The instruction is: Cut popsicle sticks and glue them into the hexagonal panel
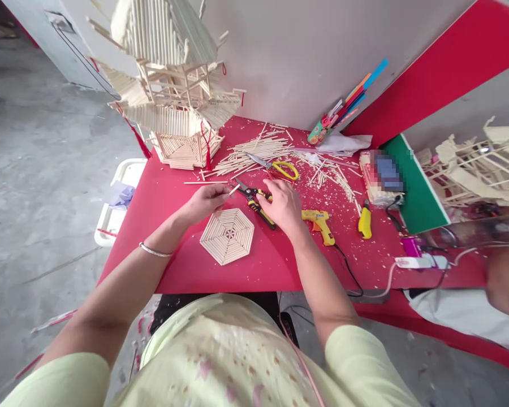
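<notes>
A short wooden stick [234,190] is pinched between the fingertips of my left hand [212,199], just above the table. My right hand [282,204] is over the upper handle of black-and-yellow wire strippers [261,213], its thumb and fingers apart. Whether the fingers touch that handle is hard to make out. Below my left hand lies a flat hexagonal panel [227,236] made of sticks in rings. Scissors [285,169] with yellow handles rest just beyond my right hand, and a yellow glue gun [320,224] lies to its right.
Loose sticks [254,151] are piled at the back of the red table [186,271]. A tall stick pagoda [169,107] stands back left. At right are a pen holder [320,131], a yellow-handled cutter [365,220] and a power strip [422,262]. Another person's arm [507,282] shows far right.
</notes>
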Demonstrator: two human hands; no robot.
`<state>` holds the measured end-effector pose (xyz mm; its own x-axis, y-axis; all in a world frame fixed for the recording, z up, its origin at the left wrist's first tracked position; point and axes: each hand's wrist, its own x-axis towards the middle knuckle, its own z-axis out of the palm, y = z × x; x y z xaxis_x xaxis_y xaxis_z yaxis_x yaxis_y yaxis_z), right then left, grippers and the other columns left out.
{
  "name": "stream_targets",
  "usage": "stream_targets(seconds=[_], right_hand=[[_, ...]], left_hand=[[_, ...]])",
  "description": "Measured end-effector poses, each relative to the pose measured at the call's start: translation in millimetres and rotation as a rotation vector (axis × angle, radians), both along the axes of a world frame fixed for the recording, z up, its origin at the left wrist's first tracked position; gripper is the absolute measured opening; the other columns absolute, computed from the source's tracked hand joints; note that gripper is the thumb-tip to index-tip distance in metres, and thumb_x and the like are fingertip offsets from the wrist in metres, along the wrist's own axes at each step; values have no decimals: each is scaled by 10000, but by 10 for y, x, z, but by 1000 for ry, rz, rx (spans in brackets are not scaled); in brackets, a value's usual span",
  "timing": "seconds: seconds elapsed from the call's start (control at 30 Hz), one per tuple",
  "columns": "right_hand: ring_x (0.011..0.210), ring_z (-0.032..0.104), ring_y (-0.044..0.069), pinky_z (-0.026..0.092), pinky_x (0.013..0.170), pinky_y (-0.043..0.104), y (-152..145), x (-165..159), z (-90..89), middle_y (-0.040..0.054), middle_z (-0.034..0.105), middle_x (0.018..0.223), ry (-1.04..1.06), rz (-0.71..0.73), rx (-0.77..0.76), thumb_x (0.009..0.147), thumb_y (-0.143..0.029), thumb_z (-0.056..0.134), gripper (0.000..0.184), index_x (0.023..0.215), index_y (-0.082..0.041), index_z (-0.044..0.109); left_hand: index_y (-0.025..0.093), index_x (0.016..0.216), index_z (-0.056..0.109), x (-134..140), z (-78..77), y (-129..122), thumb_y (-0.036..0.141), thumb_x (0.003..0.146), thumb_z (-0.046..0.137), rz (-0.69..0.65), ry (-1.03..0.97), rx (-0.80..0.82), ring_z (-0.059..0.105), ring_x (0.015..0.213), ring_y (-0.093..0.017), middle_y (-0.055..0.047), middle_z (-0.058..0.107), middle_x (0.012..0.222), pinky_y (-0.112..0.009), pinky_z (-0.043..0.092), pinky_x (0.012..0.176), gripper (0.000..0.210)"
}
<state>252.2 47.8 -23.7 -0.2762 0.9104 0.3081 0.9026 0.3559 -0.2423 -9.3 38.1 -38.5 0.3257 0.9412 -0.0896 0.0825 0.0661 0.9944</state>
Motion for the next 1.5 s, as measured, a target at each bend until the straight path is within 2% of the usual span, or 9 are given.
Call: stream_targets(seconds=[0.1, 0.2, 0.4, 0.53, 0.67, 0.87, 1.07, 1.27, 1.5], right_hand=[[1196, 633, 329, 510, 1041, 493, 416, 90, 33, 189, 704, 1299, -53, -142, -21, 982, -276, 579, 449, 1402, -150, 677], [1182, 643, 339, 516, 996, 475, 763, 156, 30, 217, 706, 1289, -158, -256, -167, 951, -219, 621, 500, 1445, -146, 640], [1150, 654, 342, 495, 990, 458, 1007, 231, 49, 242, 706, 1253, -217, -204, -201, 951, -199, 664, 631, 1561, -140, 517], [1121, 651, 348, 496, 993, 486, 791, 270, 118, 237, 708, 1208, -150, -198, -80, 986, -416, 681, 684, 1574, -129, 481], [971, 677, 290, 547, 886, 435, 242, 156, 178, 175, 730, 1163, 97, -9, -5, 969, -642, 644, 767, 1547, -161, 493], [918, 679, 245, 514, 774, 345, -418, -237, 193, 119, 732, 1048, 130, 92, -34, 1046, -577, 545, 641, 1554, -188, 513], [1008, 700, 276, 488, 765, 331, -417, -367, 202, 129, 746, 1104, 52, 84, -56, 1035, -597, 561, 638, 1554, -226, 537], [1040, 714, 267, 494, 795, 319, -407, -346, 246, 109, 756, 1179, 41, 114, -103, 1039, -633, 535, 627, 1543, -260, 535], [908, 711, 235, 470, 727, 298, -339, -264, 260, 82, 756, 1089, 2, 189, -133, 1019, -649, 564, 641, 1537, -272, 549]], left_hand=[[193, 855, 663, 43, -7, -27, 478, 856, 774, -1, -105, -60, 473, 497, -89, 16, 557, 599, -230, 378, 485, 306], [191, 791, 650, 72, -30, -34, 534, 862, 774, 23, -144, -25, 499, 522, -87, -8, 598, 649, -233, 382, 483, 371], [201, 902, 644, 112, -71, -22, 552, 815, 813, 102, -267, 14, 595, 562, -106, -11, 657, 728, -239, 454, 501, 398], [205, 974, 621, 114, -28, -20, 531, 817, 821, 125, -312, 22, 631, 553, -110, -5, 670, 757, -235, 470, 480, 413], [219, 1091, 611, 143, 13, -37, 480, 850, 802, 138, -341, 38, 642, 540, -111, 17, 657, 758, -233, 465, 459, 404], [218, 1267, 655, 200, -21, -61, 428, 881, 784, 175, -366, 158, 625, 512, -99, 30, 638, 758, -233, 490, 461, 458], [155, 920, 705, 137, -35, -60, 475, 907, 759, 254, -232, 285, 599, 514, -77, -9, 647, 762, -212, 490, 481, 324], [150, 901, 726, 14, -6, -21, 433, 909, 739, 213, -181, 319, 571, 514, -75, -12, 647, 721, -208, 489, 500, 283], [152, 782, 715, -142, 43, 21, 374, 906, 731, 139, -102, 339, 533, 508, -71, -17, 642, 683, -211, 469, 517, 254]])
